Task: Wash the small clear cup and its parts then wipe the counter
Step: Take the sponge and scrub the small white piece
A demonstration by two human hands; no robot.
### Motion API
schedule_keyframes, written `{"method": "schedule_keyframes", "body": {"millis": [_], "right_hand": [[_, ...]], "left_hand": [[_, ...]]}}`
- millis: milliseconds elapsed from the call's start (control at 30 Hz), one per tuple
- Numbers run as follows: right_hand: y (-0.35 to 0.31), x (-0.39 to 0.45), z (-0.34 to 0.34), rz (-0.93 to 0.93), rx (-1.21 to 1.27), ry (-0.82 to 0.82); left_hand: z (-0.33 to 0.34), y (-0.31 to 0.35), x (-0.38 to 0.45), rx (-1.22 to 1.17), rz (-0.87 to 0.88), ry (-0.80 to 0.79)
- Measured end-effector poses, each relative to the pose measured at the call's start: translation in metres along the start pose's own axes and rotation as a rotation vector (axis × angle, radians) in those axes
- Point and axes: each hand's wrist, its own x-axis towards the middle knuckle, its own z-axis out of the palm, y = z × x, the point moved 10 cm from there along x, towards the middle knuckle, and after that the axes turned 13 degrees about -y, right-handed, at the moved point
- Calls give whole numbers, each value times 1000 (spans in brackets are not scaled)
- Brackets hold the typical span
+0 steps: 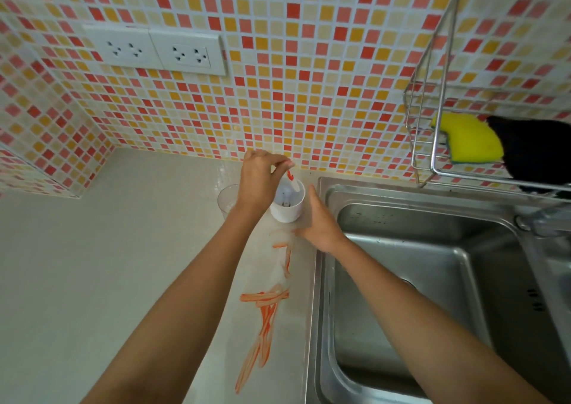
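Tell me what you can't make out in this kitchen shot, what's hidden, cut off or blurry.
All in the head view:
- Clear cup: mostly behind the left hand.
- Inside of the white cup: small dark bits, too small to identify.
- Black item in the wire rack: cut off by the right edge.
- Tap: blurred and cropped.
- Right hand: fingertips blurred.

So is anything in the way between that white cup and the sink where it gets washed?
Only the right hand, which rests on the counter between the white cup and the sink. Beyond it, the low steel rim is all the cup must cross.
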Motion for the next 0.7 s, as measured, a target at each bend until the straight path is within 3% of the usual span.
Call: {"method": "schedule_keyframes", "body": {"millis": [67,167,467,700], "right_hand": [[8,-29,-7,35,-52,-10],[34,-75,-30,63,-117,105],[66,-207,-86,158,-142,345],[-13,-288,-179,-116,-175,767]], "left_hand": [[1,1,-15,-130,-65,-20],[10,7,-42,-309,-181,-49],[66,78,-103,-465,-275,-195],[92,134,-112,-459,-248,-278]]}}
